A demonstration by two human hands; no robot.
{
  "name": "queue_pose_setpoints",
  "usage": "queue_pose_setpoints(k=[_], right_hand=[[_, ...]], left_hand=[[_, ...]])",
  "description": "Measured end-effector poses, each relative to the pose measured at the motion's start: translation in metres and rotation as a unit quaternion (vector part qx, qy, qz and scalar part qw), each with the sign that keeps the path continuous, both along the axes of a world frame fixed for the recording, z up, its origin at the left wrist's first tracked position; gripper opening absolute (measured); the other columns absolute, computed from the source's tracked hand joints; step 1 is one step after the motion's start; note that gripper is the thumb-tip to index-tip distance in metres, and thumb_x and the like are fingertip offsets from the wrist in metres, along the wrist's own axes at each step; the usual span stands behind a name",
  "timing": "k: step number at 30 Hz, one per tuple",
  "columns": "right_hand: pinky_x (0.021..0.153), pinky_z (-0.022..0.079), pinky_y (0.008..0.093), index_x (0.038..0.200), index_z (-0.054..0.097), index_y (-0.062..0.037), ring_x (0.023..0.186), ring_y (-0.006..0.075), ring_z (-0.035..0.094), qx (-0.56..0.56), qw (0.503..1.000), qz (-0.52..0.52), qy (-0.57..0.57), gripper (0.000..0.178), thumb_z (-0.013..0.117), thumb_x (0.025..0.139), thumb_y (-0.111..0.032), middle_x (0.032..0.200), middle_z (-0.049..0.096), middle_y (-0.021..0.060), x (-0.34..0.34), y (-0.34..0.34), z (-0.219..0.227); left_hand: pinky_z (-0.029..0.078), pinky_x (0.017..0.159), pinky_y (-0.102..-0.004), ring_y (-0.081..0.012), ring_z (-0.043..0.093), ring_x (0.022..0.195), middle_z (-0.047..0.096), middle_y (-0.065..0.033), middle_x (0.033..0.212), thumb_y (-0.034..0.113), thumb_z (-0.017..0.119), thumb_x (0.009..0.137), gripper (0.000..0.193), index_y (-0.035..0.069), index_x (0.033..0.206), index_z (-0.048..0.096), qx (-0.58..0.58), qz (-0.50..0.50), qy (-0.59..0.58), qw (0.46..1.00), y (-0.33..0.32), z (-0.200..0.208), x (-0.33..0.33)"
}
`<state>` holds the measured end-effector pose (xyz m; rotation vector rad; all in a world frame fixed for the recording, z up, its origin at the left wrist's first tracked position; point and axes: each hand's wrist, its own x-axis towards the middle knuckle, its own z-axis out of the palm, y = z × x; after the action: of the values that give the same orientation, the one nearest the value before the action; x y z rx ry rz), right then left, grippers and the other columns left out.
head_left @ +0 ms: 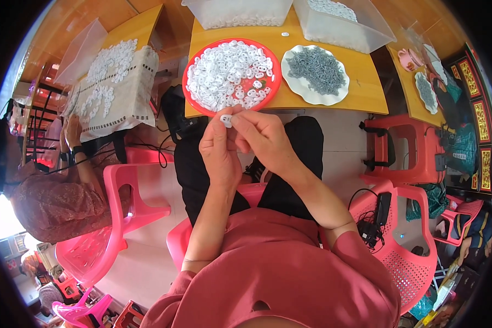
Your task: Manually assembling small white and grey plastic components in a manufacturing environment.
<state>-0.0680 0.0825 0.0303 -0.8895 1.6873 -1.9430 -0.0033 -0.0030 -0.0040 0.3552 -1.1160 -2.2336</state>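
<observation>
A small white oval plastic piece with holes (226, 119) sits between the fingertips of both my hands, just over the near edge of the table. My left hand (220, 156) pinches it from the left, thumb uppermost. From the right, the thumb and fingers of my right hand (265, 139) press against it; whether they hold a second small part is hidden. Right beyond my hands, a round red tray (277, 82) is heaped with the same white pieces (224, 68). To its right, a scalloped white plate (325, 99) carries a pile of small grey parts (317, 71).
Two clear plastic bins, one at the back (240, 13) and one further right (339, 33), contain more white pieces. At the left, another person's hands (72, 133) rest by a cloth-covered table (123, 101). Pink chairs flank me left (115, 210) and right (413, 218), the latter holding black cables (373, 224).
</observation>
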Motion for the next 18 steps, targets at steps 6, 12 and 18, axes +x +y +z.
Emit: queue_pose_setpoints(k=[6,12,18], right_hand=[[0.043,0.032,0.0208,0.072,0.063,-0.0020,0.045,0.0046,0.042,0.001,0.985,0.021,-0.171,0.031,0.051,0.093,-0.022,0.052,0.053,0.0010,-0.003,0.007,0.004],[0.041,0.026,0.0197,0.089,0.066,-0.0024,0.040,0.0047,0.033,0.001,0.963,0.082,-0.258,0.035,0.041,0.092,-0.027,0.052,0.055,0.0055,-0.011,0.013,0.012],[0.038,0.021,0.0199,0.112,0.058,0.0067,0.037,0.0062,0.031,-0.005,0.959,0.114,-0.258,0.046,0.033,0.095,-0.028,0.053,0.054,0.0094,-0.011,0.013,0.010]], left_hand=[[0.045,0.090,-0.0300,-0.0191,0.058,0.102,0.060,-0.0154,0.113,0.016,0.054,0.092,0.033,-0.003,0.119,0.054,-0.042,-0.037,-0.009,0.998,-0.006,0.000,-0.002],[0.046,0.087,-0.0293,-0.0175,0.059,0.097,0.062,-0.0130,0.108,0.014,0.057,0.091,0.028,-0.002,0.114,0.057,-0.011,-0.042,-0.004,0.999,-0.008,-0.001,-0.001],[0.049,0.082,-0.0297,-0.0175,0.061,0.093,0.062,-0.0124,0.107,0.020,0.054,0.092,0.030,0.000,0.114,0.057,0.027,-0.050,0.022,0.998,-0.006,-0.001,-0.002]])
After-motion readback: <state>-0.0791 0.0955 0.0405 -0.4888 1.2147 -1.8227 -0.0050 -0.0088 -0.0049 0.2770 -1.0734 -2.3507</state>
